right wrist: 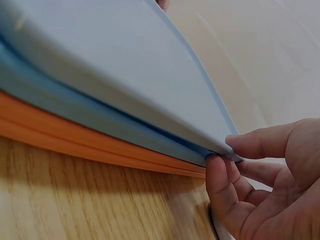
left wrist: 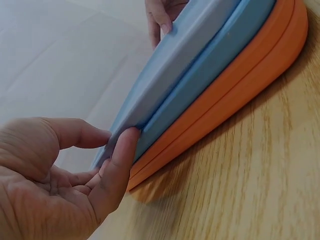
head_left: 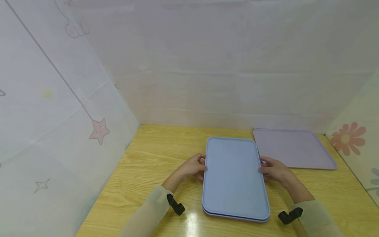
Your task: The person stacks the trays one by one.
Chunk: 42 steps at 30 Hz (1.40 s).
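A pale blue tray (head_left: 235, 177) tops a stack of rectangular trays on the wooden table. Beneath it, a second blue tray (right wrist: 65, 102) and orange trays (left wrist: 220, 95) show in the wrist views. My left hand (head_left: 193, 166) pinches the top tray's left long edge, thumb on the rim and fingers under it. On the opposite edge my right hand (head_left: 275, 171) pinches the same tray between thumb and fingers. A narrow dark gap parts the top tray from the blue one below, seen in the right wrist view.
A flat mauve tray (head_left: 296, 148) lies at the back right of the wooden table (head_left: 148, 164), close to the stack. Pale printed sheets (head_left: 189, 65) hang behind and at both sides of the table.
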{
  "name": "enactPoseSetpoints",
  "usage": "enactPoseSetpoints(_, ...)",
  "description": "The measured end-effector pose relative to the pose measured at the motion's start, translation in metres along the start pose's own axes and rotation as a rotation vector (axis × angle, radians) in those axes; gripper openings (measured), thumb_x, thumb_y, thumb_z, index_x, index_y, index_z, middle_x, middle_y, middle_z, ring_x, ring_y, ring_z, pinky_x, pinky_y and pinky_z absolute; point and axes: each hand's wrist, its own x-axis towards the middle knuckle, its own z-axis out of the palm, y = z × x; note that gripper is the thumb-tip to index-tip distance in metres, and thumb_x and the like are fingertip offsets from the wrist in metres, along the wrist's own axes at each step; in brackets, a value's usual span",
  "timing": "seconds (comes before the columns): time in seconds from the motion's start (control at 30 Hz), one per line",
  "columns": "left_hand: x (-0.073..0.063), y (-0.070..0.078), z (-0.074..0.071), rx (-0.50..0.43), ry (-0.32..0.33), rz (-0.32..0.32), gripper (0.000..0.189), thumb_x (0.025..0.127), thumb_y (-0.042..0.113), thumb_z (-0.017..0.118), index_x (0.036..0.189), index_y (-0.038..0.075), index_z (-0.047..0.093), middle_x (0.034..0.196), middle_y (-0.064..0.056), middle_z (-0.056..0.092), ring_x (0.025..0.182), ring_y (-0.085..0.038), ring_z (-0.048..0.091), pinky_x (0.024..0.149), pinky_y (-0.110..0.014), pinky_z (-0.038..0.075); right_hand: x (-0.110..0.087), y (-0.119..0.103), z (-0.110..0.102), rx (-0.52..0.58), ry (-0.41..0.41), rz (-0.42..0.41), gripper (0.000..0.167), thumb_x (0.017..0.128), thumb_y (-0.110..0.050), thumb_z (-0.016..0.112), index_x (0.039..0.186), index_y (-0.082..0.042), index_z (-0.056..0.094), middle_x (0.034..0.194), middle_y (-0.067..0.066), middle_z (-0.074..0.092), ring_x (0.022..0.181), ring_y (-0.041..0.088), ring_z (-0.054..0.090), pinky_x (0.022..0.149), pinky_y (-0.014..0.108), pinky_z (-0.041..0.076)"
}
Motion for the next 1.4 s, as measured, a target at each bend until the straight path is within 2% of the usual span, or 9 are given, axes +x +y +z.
enactPoseSetpoints(0.1, 0.000, 0.001, 0.000, 0.006, 0.013, -0.016, 0.058, 0.090, 0.000, 0.067, 0.143, -0.002, 0.041, 0.101, -0.013, 0.052, 0.078, -0.024, 0.064, 0.060, -0.036, 0.062, 0.000, -0.001, 0.000, -0.002, -0.004, 0.007, 0.077, 0.095, -0.010, 0.069, 0.155, 0.009, 0.025, 0.134, 0.032, 0.052, 0.108, 0.025, 0.063, 0.090, 0.042, 0.059)
enactPoseSetpoints(0.4, 0.003, -0.001, -0.001, 0.045, 0.015, -0.042, 0.060, 0.091, 0.006, 0.070, 0.142, -0.002, 0.040, 0.105, -0.015, 0.058, 0.070, -0.022, 0.066, 0.061, -0.037, 0.062, 0.003, 0.005, -0.001, 0.019, -0.024, 0.017, 0.077, 0.094, -0.009, 0.070, 0.154, 0.010, 0.026, 0.122, 0.022, 0.058, 0.098, 0.019, 0.063, 0.087, 0.040, 0.059)
enactPoseSetpoints(0.57, 0.005, -0.005, 0.000, 0.047, -0.003, -0.057, 0.062, 0.091, 0.007, 0.070, 0.143, -0.003, 0.038, 0.110, -0.016, 0.057, 0.077, -0.024, 0.068, 0.071, -0.048, 0.063, 0.002, 0.007, -0.004, 0.047, -0.030, 0.002, 0.073, 0.097, -0.013, 0.067, 0.154, 0.010, 0.027, 0.129, 0.027, 0.057, 0.100, 0.020, 0.066, 0.088, 0.040, 0.060)
enactPoseSetpoints(0.7, 0.004, -0.006, -0.001, 0.017, -0.013, -0.067, 0.061, 0.091, 0.005, 0.070, 0.142, -0.002, 0.038, 0.112, -0.017, 0.056, 0.084, -0.027, 0.068, 0.075, -0.051, 0.062, 0.000, 0.010, -0.014, 0.097, -0.016, -0.003, 0.070, 0.100, -0.017, 0.062, 0.154, 0.011, 0.026, 0.120, 0.021, 0.066, 0.099, 0.021, 0.069, 0.088, 0.039, 0.060)
enactPoseSetpoints(0.8, 0.003, -0.008, -0.002, 0.011, -0.017, -0.084, 0.061, 0.091, 0.006, 0.070, 0.143, -0.002, 0.038, 0.114, -0.017, 0.055, 0.088, -0.028, 0.068, 0.076, -0.050, 0.062, -0.002, 0.017, -0.025, 0.178, -0.005, 0.011, 0.071, 0.102, -0.016, 0.060, 0.154, 0.012, 0.021, 0.110, 0.013, 0.070, 0.098, 0.020, 0.070, 0.089, 0.039, 0.060)
enactPoseSetpoints(1.0, 0.000, -0.012, -0.004, 0.010, -0.038, -0.089, 0.063, 0.092, 0.005, 0.069, 0.145, -0.003, 0.036, 0.116, -0.018, 0.054, 0.090, -0.027, 0.068, 0.076, -0.048, 0.063, -0.004, 0.034, -0.051, 0.362, 0.015, 0.040, 0.078, 0.102, -0.013, 0.060, 0.157, 0.011, 0.008, 0.106, 0.000, 0.071, 0.096, 0.016, 0.071, 0.091, 0.039, 0.059)
enactPoseSetpoints(1.13, 0.000, -0.013, -0.004, -0.007, -0.053, -0.090, 0.062, 0.093, 0.004, 0.068, 0.145, -0.003, 0.035, 0.116, -0.018, 0.053, 0.090, -0.028, 0.067, 0.074, -0.047, 0.063, -0.011, 0.042, -0.069, 0.427, 0.024, 0.036, 0.078, 0.105, -0.010, 0.053, 0.156, 0.012, -0.001, 0.102, -0.002, 0.071, 0.096, 0.014, 0.071, 0.091, 0.038, 0.059)
enactPoseSetpoints(1.33, 0.001, -0.016, -0.004, -0.023, -0.051, -0.094, 0.060, 0.093, 0.004, 0.067, 0.144, -0.003, 0.036, 0.116, -0.018, 0.053, 0.090, -0.028, 0.068, 0.073, -0.046, 0.063, -0.022, 0.052, -0.096, 0.619, 0.057, 0.090, 0.086, 0.103, -0.003, 0.053, 0.156, 0.006, -0.014, 0.095, -0.004, 0.067, 0.092, 0.014, 0.071, 0.092, 0.038, 0.059)
enactPoseSetpoints(1.4, 0.000, -0.017, -0.004, -0.022, -0.051, -0.095, 0.061, 0.093, 0.004, 0.067, 0.145, -0.003, 0.036, 0.116, -0.018, 0.054, 0.091, -0.029, 0.068, 0.074, -0.046, 0.063, -0.023, 0.059, -0.104, 0.671, 0.070, 0.094, 0.084, 0.102, 0.000, 0.054, 0.157, 0.006, -0.009, 0.094, -0.003, 0.066, 0.090, 0.015, 0.071, 0.090, 0.038, 0.060)
